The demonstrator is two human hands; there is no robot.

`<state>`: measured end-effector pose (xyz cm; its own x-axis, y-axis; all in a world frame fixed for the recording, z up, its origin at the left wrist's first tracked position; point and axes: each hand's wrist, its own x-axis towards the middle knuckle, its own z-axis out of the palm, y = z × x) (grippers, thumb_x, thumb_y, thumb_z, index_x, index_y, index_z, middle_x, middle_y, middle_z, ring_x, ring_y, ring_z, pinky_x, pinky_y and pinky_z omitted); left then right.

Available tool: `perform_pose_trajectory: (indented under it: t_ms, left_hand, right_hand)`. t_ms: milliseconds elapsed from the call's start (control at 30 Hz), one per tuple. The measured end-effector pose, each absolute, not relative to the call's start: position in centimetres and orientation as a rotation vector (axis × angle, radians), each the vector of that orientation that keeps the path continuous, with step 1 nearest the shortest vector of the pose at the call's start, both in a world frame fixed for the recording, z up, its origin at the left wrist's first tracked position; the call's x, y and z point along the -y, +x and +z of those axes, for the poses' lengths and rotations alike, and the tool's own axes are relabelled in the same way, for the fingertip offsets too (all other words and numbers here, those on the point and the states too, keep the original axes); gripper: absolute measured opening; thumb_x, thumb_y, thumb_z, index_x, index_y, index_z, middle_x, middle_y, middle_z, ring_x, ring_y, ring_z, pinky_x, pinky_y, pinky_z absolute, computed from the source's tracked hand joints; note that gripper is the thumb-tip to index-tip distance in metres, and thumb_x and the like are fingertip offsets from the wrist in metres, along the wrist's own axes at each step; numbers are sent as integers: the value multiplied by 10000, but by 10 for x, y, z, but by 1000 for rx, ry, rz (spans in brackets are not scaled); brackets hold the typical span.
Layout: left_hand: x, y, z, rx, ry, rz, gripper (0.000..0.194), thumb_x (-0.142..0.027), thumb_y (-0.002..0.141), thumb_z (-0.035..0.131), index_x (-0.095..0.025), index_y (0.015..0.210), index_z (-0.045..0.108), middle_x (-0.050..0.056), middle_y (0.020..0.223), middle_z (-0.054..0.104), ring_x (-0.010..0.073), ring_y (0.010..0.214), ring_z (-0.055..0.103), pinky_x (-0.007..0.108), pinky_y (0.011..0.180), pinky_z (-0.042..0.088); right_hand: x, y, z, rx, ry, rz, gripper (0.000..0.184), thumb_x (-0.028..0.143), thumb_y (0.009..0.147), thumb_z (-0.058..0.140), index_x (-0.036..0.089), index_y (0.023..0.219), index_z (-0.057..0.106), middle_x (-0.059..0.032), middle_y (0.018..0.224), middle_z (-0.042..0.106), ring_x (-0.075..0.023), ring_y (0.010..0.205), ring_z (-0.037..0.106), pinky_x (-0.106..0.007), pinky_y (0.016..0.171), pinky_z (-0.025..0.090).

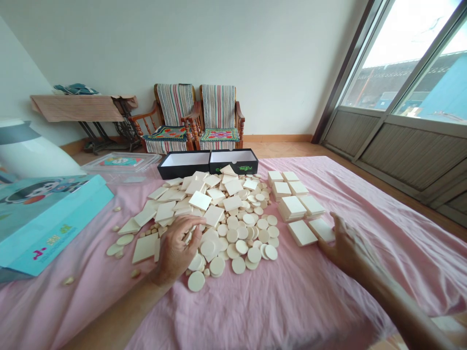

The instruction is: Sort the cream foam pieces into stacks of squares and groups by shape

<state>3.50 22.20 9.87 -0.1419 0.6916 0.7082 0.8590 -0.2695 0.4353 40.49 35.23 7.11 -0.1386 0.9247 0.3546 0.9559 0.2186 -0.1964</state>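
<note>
As the left hand [176, 249] curls among discs [218, 265], the right hand [350, 250] splays by squares [302, 233].

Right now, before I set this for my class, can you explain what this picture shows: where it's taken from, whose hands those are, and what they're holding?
This picture comes from a camera worn on a person's head, looking forward and down, so the two bare hands are that person's own. No machine is in view. A pink bed sheet carries a heap of round cream discs and square cream tiles, with stacks of tiles to the right and an open black box behind. The left hand is curled among the discs; whether it holds one cannot be told. The right hand is spread open beside the nearest tile.
</note>
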Motion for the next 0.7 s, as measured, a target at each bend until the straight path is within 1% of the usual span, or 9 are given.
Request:
perform_pose_trajectory:
  t_ms: [100, 200, 267, 333, 467, 567, 700]
  left_hand:
    - [-222, 35, 99, 1779, -1922, -1374, 168, -159, 846, 520, -189, 880, 682, 49, 906, 702, 189, 921, 638, 335, 850, 520]
    - [-221, 36, 100, 1767, -1921, -1383, 163, -155, 849, 519, -189, 875, 677, 47, 904, 703, 184, 906, 641, 331, 845, 522]
    - [-221, 36, 100, 1758, -1924, -1389, 159, -151, 850, 521, -190, 871, 674, 46, 899, 703, 182, 902, 641, 330, 849, 520]
    - [-220, 36, 101, 1756, -1928, -1392, 158, -150, 850, 522, -191, 871, 673, 46, 896, 704, 182, 904, 640, 332, 855, 518]
    - [-220, 36, 101, 1753, -1943, -1388, 161, -144, 848, 521, -188, 878, 673, 48, 898, 703, 184, 908, 636, 335, 858, 515]
    - [-220, 36, 102, 1741, -1944, -1387, 162, -133, 841, 524, -186, 875, 673, 47, 897, 702, 184, 903, 637, 334, 856, 514]
    - [-220, 36, 102, 1741, -1940, -1391, 165, -126, 841, 523, -188, 877, 671, 44, 898, 701, 183, 907, 639, 327, 853, 515]
  right_hand:
    - [-353, 407, 67, 2107, -1726, -135, 692, 443, 795, 458, 54, 1361, 367, -200, 1024, 641, -342, 925, 626, -437, 786, 492]
    - [-352, 413, 68, 2141, -1745, -116, 729, 446, 787, 479, 59, 1387, 333, -196, 1047, 635, -341, 930, 621, -441, 781, 493]
    - [-352, 420, 71, 2212, -1747, -127, 757, 458, 772, 510, 80, 1401, 324, -199, 1087, 625, -360, 968, 605, -461, 779, 487]
    - [-353, 427, 76, 2252, -1715, -134, 740, 443, 763, 522, 104, 1396, 340, -197, 1129, 614, -371, 1013, 586, -479, 796, 478]
    - [-363, 423, 91, 2122, -1584, -39, 675, 416, 780, 498, 115, 1369, 364, -176, 1162, 615, -326, 1028, 599, -450, 834, 481]
    - [-372, 406, 102, 2049, -1582, -21, 699, 432, 794, 487, 83, 1384, 347, -201, 1197, 608, -325, 1034, 614, -431, 828, 487]
    - [-379, 389, 109, 2119, -1779, -17, 788, 476, 824, 470, 50, 1446, 242, -241, 1209, 611, -370, 1025, 630, -429, 756, 491]
